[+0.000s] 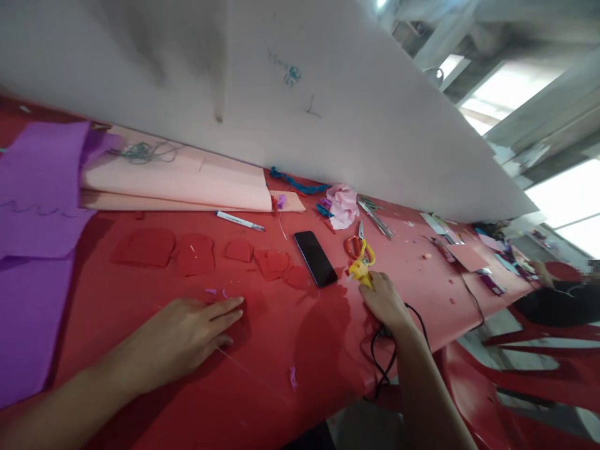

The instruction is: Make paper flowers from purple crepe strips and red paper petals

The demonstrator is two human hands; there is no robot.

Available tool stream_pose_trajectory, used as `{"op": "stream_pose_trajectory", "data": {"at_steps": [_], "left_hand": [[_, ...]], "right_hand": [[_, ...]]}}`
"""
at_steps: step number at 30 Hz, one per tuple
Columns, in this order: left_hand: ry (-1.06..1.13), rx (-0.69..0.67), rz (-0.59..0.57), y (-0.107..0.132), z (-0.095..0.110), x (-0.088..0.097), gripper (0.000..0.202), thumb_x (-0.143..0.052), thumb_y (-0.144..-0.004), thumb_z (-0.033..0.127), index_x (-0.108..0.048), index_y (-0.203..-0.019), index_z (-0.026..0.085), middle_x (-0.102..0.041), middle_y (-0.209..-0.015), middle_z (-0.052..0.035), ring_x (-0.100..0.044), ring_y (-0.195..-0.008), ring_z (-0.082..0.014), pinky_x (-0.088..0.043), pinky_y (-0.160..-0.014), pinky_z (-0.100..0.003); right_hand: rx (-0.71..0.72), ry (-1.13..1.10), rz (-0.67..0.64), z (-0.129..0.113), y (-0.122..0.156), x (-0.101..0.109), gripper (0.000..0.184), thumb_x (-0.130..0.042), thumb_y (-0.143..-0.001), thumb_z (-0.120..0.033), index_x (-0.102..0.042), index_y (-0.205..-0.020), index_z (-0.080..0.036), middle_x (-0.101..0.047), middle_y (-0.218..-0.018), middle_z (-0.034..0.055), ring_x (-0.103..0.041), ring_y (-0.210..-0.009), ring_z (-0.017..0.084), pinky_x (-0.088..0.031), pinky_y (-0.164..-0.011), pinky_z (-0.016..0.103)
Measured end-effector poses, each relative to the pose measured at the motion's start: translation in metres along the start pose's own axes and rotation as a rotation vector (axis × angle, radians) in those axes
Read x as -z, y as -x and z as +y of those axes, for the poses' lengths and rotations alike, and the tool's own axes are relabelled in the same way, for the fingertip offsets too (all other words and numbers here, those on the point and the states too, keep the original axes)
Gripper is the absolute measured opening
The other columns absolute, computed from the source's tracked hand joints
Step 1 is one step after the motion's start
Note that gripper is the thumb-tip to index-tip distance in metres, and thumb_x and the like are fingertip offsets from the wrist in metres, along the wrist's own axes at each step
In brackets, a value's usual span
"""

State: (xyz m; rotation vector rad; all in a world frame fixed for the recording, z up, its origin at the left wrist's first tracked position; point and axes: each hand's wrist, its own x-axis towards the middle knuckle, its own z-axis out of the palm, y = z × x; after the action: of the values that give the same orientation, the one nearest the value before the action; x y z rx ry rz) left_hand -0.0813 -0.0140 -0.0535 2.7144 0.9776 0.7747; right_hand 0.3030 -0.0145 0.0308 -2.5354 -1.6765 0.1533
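Note:
My right hand (pixel 382 297) is closed around a small yellow glue gun (pixel 360 270), whose nozzle points left and whose black cord (pixel 375 356) loops over the table's front edge. My left hand (pixel 192 334) lies low over the red table with its fingers stretched to the right. Whether a thin red piece lies under those fingertips I cannot tell, red being on red. Above that hand runs a row of cut red pieces, among them a large rounded one (pixel 145 247), a second (pixel 194 254) and a smaller one (pixel 238 250). A black phone (pixel 315 259) lies between my hands.
Scissors (pixel 367 251) lie just beyond the glue gun. A marker (pixel 240 220), crumpled pink scrap (pixel 344 205) and folded pale-pink sheets (pixel 187 178) are further back. Purple sheets (pixel 37 250) cover the left side. A white board (pixel 281 81) rises behind; red chairs (pixel 492 400) stand right.

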Motion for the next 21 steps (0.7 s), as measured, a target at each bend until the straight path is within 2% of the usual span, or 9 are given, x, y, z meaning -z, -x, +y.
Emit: {"op": "stream_pose_trajectory", "data": {"at_steps": [3, 6, 9, 13, 17, 21], "left_hand": [[-0.069, -0.083, -0.052, -0.002, -0.001, 0.004, 0.032, -0.052, -0.088, 0.027, -0.067, -0.117, 0.027, -0.067, -0.122, -0.0031, -0.072, -0.085, -0.026, -0.057, -0.067, -0.039], [-0.021, -0.055, 0.027, -0.003, -0.004, 0.007, 0.03, -0.048, -0.091, 0.029, -0.069, -0.113, 0.03, -0.07, -0.118, -0.0021, -0.072, -0.084, -0.0244, -0.058, -0.069, -0.038], [-0.007, 0.046, 0.129, -0.004, -0.009, 0.008, 0.027, -0.046, -0.092, 0.031, -0.071, -0.104, 0.03, -0.074, -0.108, -0.0014, -0.072, -0.082, -0.0225, -0.058, -0.071, -0.036], [-0.009, 0.27, 0.269, -0.006, -0.014, 0.012, 0.023, -0.045, -0.092, 0.031, -0.068, -0.093, 0.025, -0.073, -0.095, -0.0032, -0.071, -0.083, -0.0212, -0.057, -0.072, -0.033], [-0.007, 0.372, 0.377, -0.011, -0.012, 0.022, 0.016, -0.049, -0.091, 0.029, -0.064, -0.091, 0.023, -0.071, -0.092, -0.0037, -0.069, -0.084, -0.0194, -0.057, -0.075, -0.03], [0.046, 0.388, 0.448, -0.015, -0.004, 0.034, 0.016, -0.051, -0.09, 0.031, -0.065, -0.087, 0.023, -0.072, -0.088, -0.0027, -0.069, -0.079, -0.0177, -0.057, -0.071, -0.027]], "right_hand": [[0.017, 0.114, -0.064, 0.0, 0.005, -0.008, 0.026, -0.047, -0.078, -0.014, -0.062, -0.1, -0.013, -0.062, -0.106, 0.0148, -0.058, -0.099, 0.024, -0.042, -0.088, 0.031], [0.019, 0.203, -0.094, -0.003, 0.017, -0.019, 0.03, -0.048, -0.078, -0.013, -0.063, -0.103, -0.01, -0.061, -0.108, 0.0164, -0.06, -0.094, 0.024, -0.043, -0.086, 0.031], [0.03, 0.273, -0.084, -0.007, 0.029, -0.023, 0.033, -0.048, -0.079, -0.013, -0.062, -0.108, -0.007, -0.061, -0.112, 0.0188, -0.059, -0.098, 0.027, -0.04, -0.089, 0.035], [0.054, 0.31, -0.009, -0.021, 0.041, -0.017, 0.041, -0.046, -0.084, -0.018, -0.057, -0.122, -0.007, -0.057, -0.122, 0.021, -0.051, -0.111, 0.035, -0.037, -0.093, 0.043], [0.131, 0.263, 0.05, -0.053, 0.028, -0.015, 0.051, -0.046, -0.089, -0.035, -0.046, -0.136, -0.013, -0.055, -0.13, 0.0189, -0.046, -0.121, 0.036, -0.034, -0.096, 0.046], [0.121, 0.225, -0.044, -0.085, -0.004, -0.023, 0.066, -0.053, -0.084, -0.051, -0.045, -0.133, -0.007, -0.063, -0.115, 0.0247, -0.056, -0.112, 0.04, -0.035, -0.094, 0.053]]}}
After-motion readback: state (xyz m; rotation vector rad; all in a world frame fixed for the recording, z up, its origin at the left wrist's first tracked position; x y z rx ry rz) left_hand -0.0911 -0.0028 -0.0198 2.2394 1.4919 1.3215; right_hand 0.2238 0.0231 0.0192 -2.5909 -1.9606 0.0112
